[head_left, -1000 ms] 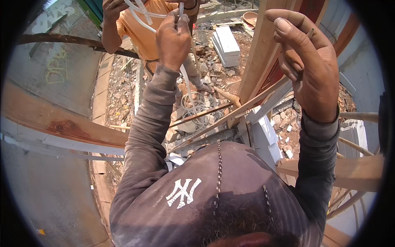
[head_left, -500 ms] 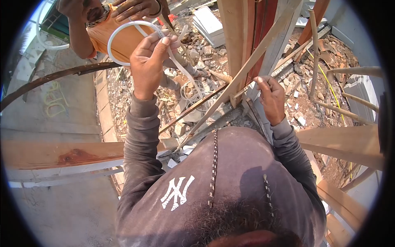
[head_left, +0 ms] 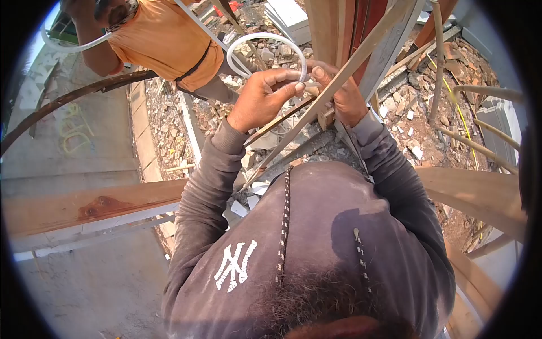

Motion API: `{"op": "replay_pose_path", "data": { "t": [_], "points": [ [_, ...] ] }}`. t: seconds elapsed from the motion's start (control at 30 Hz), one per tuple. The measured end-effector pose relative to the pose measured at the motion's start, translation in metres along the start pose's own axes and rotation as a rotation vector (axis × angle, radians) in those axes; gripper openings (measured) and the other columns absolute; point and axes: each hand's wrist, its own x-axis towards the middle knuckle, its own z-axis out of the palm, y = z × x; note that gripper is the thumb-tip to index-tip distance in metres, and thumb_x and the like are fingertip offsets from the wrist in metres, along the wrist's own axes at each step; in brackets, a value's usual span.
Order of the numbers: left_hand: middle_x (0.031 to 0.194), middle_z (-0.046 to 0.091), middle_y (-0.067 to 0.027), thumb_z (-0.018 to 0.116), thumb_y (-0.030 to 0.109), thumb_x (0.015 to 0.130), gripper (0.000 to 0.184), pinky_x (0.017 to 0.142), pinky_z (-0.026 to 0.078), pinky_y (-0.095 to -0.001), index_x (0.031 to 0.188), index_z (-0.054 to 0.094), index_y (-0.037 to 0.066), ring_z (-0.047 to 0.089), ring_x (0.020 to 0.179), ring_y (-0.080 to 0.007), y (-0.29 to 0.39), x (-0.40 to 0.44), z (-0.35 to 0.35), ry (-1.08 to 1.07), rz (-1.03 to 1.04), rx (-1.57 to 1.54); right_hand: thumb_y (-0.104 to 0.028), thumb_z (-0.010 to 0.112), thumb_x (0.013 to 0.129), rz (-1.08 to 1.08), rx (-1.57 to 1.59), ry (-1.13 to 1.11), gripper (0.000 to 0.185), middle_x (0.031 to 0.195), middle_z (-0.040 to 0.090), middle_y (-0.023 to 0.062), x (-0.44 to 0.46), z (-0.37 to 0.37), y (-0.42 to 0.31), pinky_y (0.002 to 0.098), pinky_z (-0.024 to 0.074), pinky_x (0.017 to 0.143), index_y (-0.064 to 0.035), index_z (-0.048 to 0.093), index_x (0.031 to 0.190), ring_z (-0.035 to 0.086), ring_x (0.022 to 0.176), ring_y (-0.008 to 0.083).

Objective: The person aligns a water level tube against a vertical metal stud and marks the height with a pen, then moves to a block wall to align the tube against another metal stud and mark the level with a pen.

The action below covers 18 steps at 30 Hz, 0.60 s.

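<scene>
My left hand [head_left: 268, 99] is closed on a clear plastic hose [head_left: 265, 35], which curves in a loop above the fingers. My right hand [head_left: 347, 97] is brought up close to the left fingertips, its thumb and fingers pinched at the hose. A slanting wooden strip [head_left: 339, 79] passes in front of part of this hand and hides some of its fingers. Upright wooden boards [head_left: 333, 34] stand just beyond both hands.
A person in an orange shirt [head_left: 164, 39] stands at the upper left, with another length of hose nearby. Rubble [head_left: 409, 110] covers the ground. A wooden beam [head_left: 147, 198] crosses at left, and bamboo poles [head_left: 480, 150] stick out at right.
My left hand has moved right and down with the hose, and its loop has followed. My right hand has shifted up and left to meet it. The other person's raised hand has left view.
</scene>
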Motion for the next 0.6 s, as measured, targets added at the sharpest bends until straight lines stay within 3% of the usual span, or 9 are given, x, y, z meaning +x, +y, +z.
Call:
{"op": "replay_pose_path", "data": {
  "t": [0.07, 0.1, 0.17, 0.3, 0.37, 0.4, 0.5, 0.57, 0.6],
  "points": [
    [0.102, 0.077, -0.0073, 0.069, 0.010, 0.099, 0.024, 0.082, 0.057, -0.0274, 0.117, 0.072, -0.005, 0.068, 0.091, -0.0093, -0.023, 0.012, 0.007, -0.320, -0.088, -0.056, -0.025, 0.064, 0.104, 0.065, 0.179, 0.063, 0.032, 0.097, 0.070, 0.0028, 0.000, 0.003, -0.008, 0.0238, 0.0519, 0.075, -0.0004, 0.069, 0.124, 0.066, 0.088, 0.0087],
    [0.102, 0.077, -0.0041, 0.070, 0.011, 0.099, 0.025, 0.083, 0.056, -0.0274, 0.119, 0.072, -0.003, 0.067, 0.093, -0.0083, -0.032, 0.015, 0.012, -0.360, -0.183, -0.120, -0.025, 0.064, 0.104, 0.057, 0.167, 0.062, 0.032, 0.097, 0.070, 0.0028, -0.002, -0.003, -0.002, 0.0238, 0.0519, 0.075, -0.0004, 0.069, 0.124, 0.066, 0.088, 0.0087],
    [0.104, 0.076, -0.0034, 0.067, 0.012, 0.101, 0.025, 0.086, 0.055, -0.0272, 0.120, 0.072, -0.003, 0.067, 0.096, -0.0090, -0.036, 0.022, 0.017, -0.402, -0.264, -0.155, -0.024, 0.064, 0.104, -0.084, -0.125, 0.091, 0.030, 0.100, 0.071, 0.0046, -0.010, -0.014, 0.004, 0.0261, 0.0515, 0.079, 0.0013, 0.070, 0.119, 0.065, 0.090, 0.0096],
    [0.109, 0.075, -0.0050, 0.062, 0.019, 0.106, 0.029, 0.089, 0.054, -0.0284, 0.124, 0.071, -0.002, 0.066, 0.099, -0.0102, -0.018, 0.010, 0.012, -0.317, -0.201, -0.034, -0.027, 0.064, 0.105, 0.009, -0.356, 0.102, 0.030, 0.083, 0.059, 0.0003, -0.068, -0.043, -0.001, 0.0267, 0.0446, 0.072, 0.0017, 0.070, 0.109, 0.052, 0.080, 0.0081],
    [0.114, 0.074, -0.0059, 0.063, 0.020, 0.105, 0.031, 0.091, 0.053, -0.0286, 0.127, 0.070, -0.001, 0.066, 0.103, -0.0119, -0.008, -0.006, 0.005, -0.196, -0.141, -0.064, -0.023, 0.064, 0.104, -0.057, -0.449, 0.032, 0.027, 0.089, 0.063, 0.0071, -0.107, -0.063, -0.010, 0.0303, 0.0466, 0.076, 0.0021, 0.071, 0.108, 0.057, 0.082, 0.0148],
    [0.117, 0.073, -0.0070, 0.064, 0.018, 0.104, 0.030, 0.094, 0.053, -0.0297, 0.127, 0.069, -0.001, 0.067, 0.106, -0.0138, 0.000, -0.015, 0.001, -0.113, -0.214, -0.129, -0.020, 0.065, 0.102, -0.082, -0.549, 0.017, 0.024, 0.092, 0.065, 0.0085, -0.127, -0.072, -0.019, 0.0315, 0.0475, 0.079, 0.0018, 0.072, 0.109, 0.060, 0.085, 0.0181],
    [0.112, 0.072, -0.0080, 0.064, 0.007, 0.102, 0.022, 0.093, 0.053, -0.0297, 0.121, 0.069, -0.003, 0.067, 0.105, -0.0136, 0.051, -0.025, 0.001, 0.102, -0.157, -0.173, -0.017, 0.066, 0.100, -0.082, -0.492, 0.091, 0.021, 0.096, 0.067, 0.0115, -0.179, -0.097, -0.048, 0.0322, 0.0482, 0.077, 0.0022, 0.073, 0.105, 0.062, 0.087, 0.0184],
    [0.110, 0.072, -0.0091, 0.068, 0.010, 0.099, 0.024, 0.092, 0.052, -0.0311, 0.119, 0.070, -0.003, 0.067, 0.103, -0.0149, 0.090, -0.024, 0.002, 0.118, -0.001, -0.118, -0.021, 0.064, 0.102, -0.194, -0.536, 0.139, 0.025, 0.097, 0.067, 0.0119, -0.196, -0.106, -0.065, 0.0312, 0.0481, 0.075, 0.0027, 0.071, 0.103, 0.062, 0.083, 0.0184],
    [0.111, 0.069, -0.0114, 0.068, 0.013, 0.098, 0.027, 0.093, 0.052, -0.0335, 0.119, 0.068, -0.003, 0.066, 0.105, -0.0176, 0.111, -0.020, 0.008, 0.064, 0.116, -0.047, -0.024, 0.062, 0.104, -0.307, -0.403, 0.271, 0.027, 0.095, 0.066, 0.0117, -0.202, -0.104, -0.073, 0.0306, 0.0480, 0.073, 0.0029, 0.069, 0.104, 0.061, 0.079, 0.0175]
  ]
}}
